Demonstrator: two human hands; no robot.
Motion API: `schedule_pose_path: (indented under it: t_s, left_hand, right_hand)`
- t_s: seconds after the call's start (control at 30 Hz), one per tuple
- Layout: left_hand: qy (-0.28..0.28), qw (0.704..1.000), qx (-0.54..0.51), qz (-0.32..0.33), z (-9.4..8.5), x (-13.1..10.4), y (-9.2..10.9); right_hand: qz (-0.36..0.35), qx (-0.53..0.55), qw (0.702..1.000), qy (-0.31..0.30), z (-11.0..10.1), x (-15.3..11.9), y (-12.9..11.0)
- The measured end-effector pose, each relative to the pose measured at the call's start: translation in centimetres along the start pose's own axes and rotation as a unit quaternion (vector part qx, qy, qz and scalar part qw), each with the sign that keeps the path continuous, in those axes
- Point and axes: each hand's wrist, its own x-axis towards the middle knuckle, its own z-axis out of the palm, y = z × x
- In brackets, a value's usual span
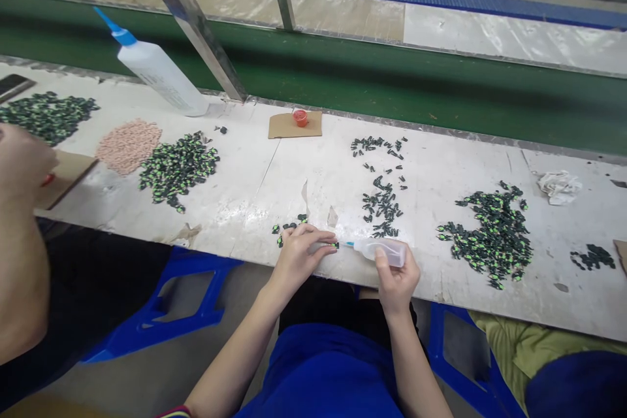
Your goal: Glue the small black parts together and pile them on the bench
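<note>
My head view is evenly and brightly lit from overhead, with soft, short shadows only under the hands and no hard contrast. I see pale glare on the white bench top [441,170] and sheen on the far floor beyond the green belt [392,88]. Wide-angle bending curves the bench edges; the small parts piles [490,235] look slightly soft, and the arm at far left [19,241] is blurred.

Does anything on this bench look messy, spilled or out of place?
Mostly small things. A crumpled rag lies loose at the far right of the bench. The bench's white covering is torn and peeling near the left hand. The big bottle leans rather than standing upright. Nothing looks spilled.
</note>
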Motion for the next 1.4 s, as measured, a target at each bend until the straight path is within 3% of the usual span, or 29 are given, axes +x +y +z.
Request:
schedule_pose_path:
  t_s: [0.17, 0.3, 0.47, 0.57, 0.7, 0.8, 0.97, 1.1, 1.23, 1.3, 1.4]
  left_hand:
    - [-0.001, 1.0, 0.014, 0.016, -0.2, 0.0, 0.1]
    - [0.024, 0.997, 0.047, 0.06, -0.1, -0.2, 0.1]
    - [0.038, 0.996, 0.033, 0.076, -0.2, -1.2, -0.4]
    - [0.055, 0.996, -0.037, 0.053, -0.8, -1.9, -0.4]
    - [0.079, 0.988, -0.134, 0.008, -1.2, -2.7, 0.6]
    - [0.082, 0.981, -0.173, -0.004, -1.0, -2.8, 1.6]
    - [0.081, 0.975, -0.206, 0.005, -0.1, -2.5, 2.8]
    - [0.08, 0.973, -0.217, 0.016, 0.4, -2.3, 3.7]
    - [0.077, 0.975, -0.207, 0.023, 0.6, -2.2, 4.8]
    - [0.077, 0.976, -0.204, 0.029, 0.7, -2.1, 5.1]
    - [0.067, 0.976, -0.204, 0.04, 0.7, -2.1, 5.3]
  right_hand:
    - [0.016, 0.063, 0.998, 0.021, 0.9, 0.6, -1.0]
    - [0.026, 0.067, 0.996, -0.049, 3.6, 1.4, -2.0]
    - [0.046, 0.024, 0.99, -0.132, 5.8, 1.6, -1.2]
    - [-0.001, -0.022, 0.99, -0.14, 4.2, 1.4, -0.7]
    - [-0.075, -0.157, 0.982, -0.072, -0.8, 2.2, -0.5]
    - [-0.071, -0.257, 0.961, -0.069, -3.7, 3.9, 0.1]
    - [-0.033, -0.303, 0.944, -0.13, -4.1, 5.7, 0.8]
    - [-0.016, -0.244, 0.962, -0.123, -3.7, 4.8, -0.3]
    - [0.076, -0.031, 0.991, -0.11, -2.9, 2.1, -2.6]
    - [0.128, 0.074, 0.98, -0.132, -2.1, 0.9, -3.5]
    - [0.175, 0.149, 0.963, -0.142, -1.3, -0.2, -4.2]
